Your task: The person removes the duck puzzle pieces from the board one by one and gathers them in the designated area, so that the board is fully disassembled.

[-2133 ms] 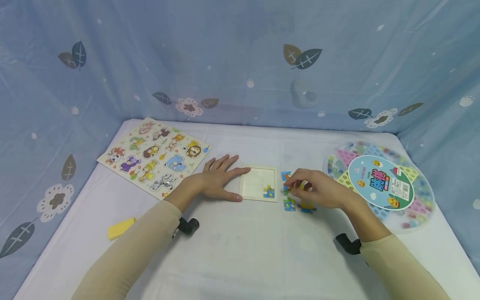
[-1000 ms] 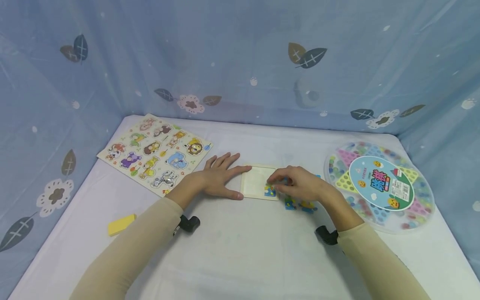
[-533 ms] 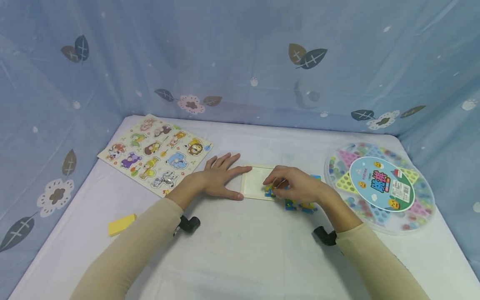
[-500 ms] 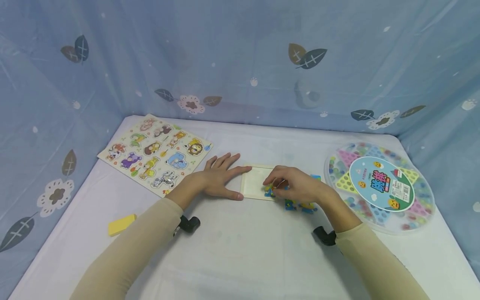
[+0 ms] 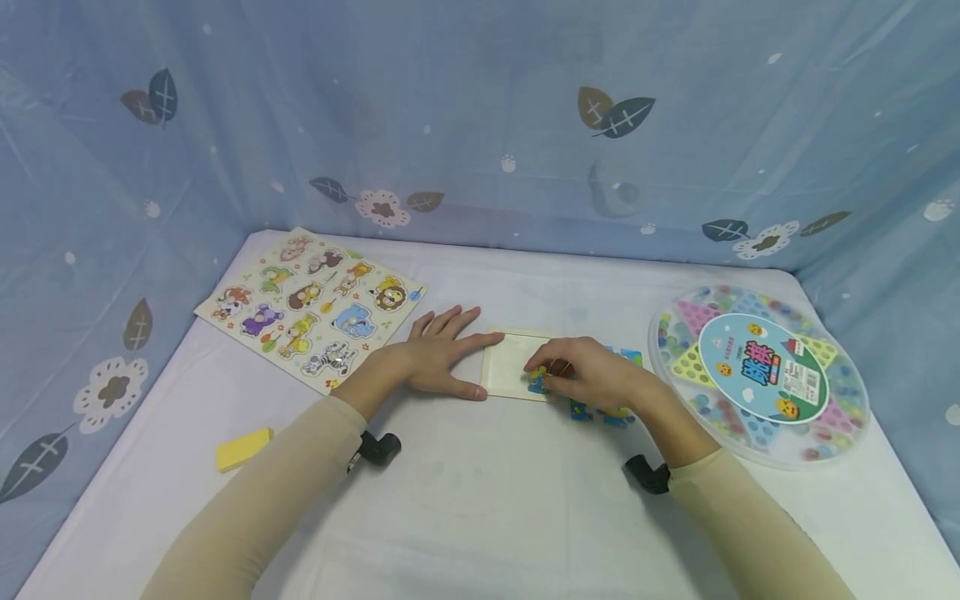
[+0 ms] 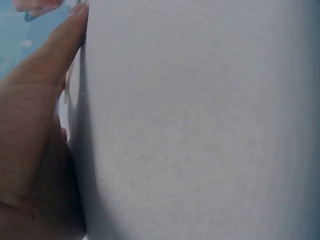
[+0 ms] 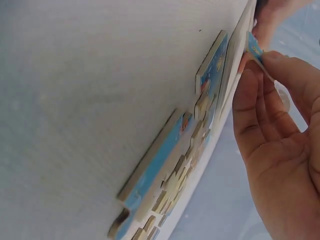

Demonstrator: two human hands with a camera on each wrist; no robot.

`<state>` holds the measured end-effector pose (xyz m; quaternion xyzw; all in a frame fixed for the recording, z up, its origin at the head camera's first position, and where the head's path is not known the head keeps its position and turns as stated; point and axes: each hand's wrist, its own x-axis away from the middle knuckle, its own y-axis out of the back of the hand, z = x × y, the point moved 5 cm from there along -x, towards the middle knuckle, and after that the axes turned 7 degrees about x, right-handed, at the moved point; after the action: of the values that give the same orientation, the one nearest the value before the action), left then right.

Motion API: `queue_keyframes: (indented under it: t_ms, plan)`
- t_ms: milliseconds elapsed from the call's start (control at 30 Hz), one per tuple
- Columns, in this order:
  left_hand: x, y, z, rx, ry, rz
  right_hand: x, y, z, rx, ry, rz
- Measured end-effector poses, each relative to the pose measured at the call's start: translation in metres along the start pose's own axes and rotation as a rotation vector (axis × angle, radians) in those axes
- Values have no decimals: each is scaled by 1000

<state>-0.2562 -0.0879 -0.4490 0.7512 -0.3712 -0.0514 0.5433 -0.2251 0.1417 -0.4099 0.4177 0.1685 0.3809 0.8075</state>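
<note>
My left hand (image 5: 438, 362) rests spread on the white table, its thumb and fingertips at the left side of a shallow square wooden puzzle tray (image 5: 510, 362). My right hand (image 5: 600, 371) is over the tray's right half, pinching a small blue jigsaw piece (image 7: 254, 47) between thumb and fingers in the right wrist view. In the head view, a blue-and-yellow piece (image 5: 537, 381) shows at the fingertips over the tray's lower right; I cannot tell whether it is the pinched one. Several loose jigsaw pieces (image 5: 617, 417) lie right of the tray, partly hidden under my right hand.
A wooden animal puzzle board (image 5: 322, 312) lies at the back left. A yellow block (image 5: 243, 450) is beside my left forearm. A round, clear game case with coloured beads (image 5: 761, 371) stands at the right. Blue patterned cloth (image 5: 480, 108) encloses the back and sides.
My right hand has moved left from the loose pieces to the tray's right half. Over the last half second its fingers shift only slightly there. My left hand stays by the tray.
</note>
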Motion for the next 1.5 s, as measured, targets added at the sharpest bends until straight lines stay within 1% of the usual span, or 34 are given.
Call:
queue_keyframes:
  t_ms: [133, 367, 467, 667, 767, 1133, 1433, 1500]
  plan:
    - [0, 0, 0, 5, 2, 2, 2, 1, -2, -4, 1, -11]
    - [-1, -1, -1, 9, -6, 3, 10, 9, -6, -90, -38, -10]
    - [0, 0, -1, 7, -4, 1, 14, 13, -7, -109, -46, -11]
    - [-1, -1, 0, -19, 3, 9, 26, 19, -13, -153, -61, -20]
    - [-1, -1, 0, -11, -2, 7, 33, 21, -16, -167, -73, -18]
    - [0, -2, 2, 3, -18, -4, 58, 30, -25, -119, -71, -19]
    - [0, 0, 1, 8, -16, 5, 77, 37, -36, -90, -142, -32]
    - [0, 0, 1, 12, -15, 4, 80, 38, -37, -85, -154, -25]
